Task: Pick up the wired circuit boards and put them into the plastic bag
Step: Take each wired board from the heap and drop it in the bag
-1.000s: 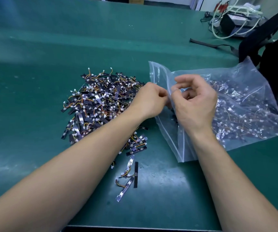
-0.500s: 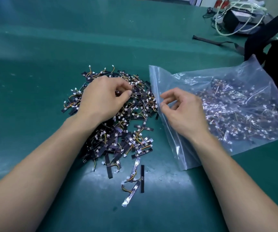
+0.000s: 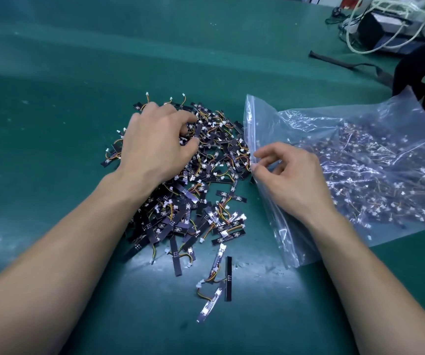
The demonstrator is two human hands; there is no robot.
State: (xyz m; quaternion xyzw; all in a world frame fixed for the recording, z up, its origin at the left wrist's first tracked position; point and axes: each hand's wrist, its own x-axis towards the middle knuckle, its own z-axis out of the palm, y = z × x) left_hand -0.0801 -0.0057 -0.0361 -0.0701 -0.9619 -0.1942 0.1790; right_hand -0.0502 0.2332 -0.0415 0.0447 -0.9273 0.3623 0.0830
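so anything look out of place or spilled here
A few stray wired circuit boards lie apart from the main pile, toward the near edge of the green mat. Nothing looks damaged or spilled from the plastic bag.

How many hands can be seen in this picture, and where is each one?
2. The left hand lies on the pile of wired circuit boards, fingers curled around some. The right hand pinches the open edge of the plastic bag. None seems hidden.

Both bare forearms reach forward. The left hand (image 3: 157, 144), palm down just left of the plastic bag (image 3: 295, 119), curls its fingers round wired circuit boards (image 3: 219, 160); the right hand (image 3: 290, 175) pinches the bag's edge.
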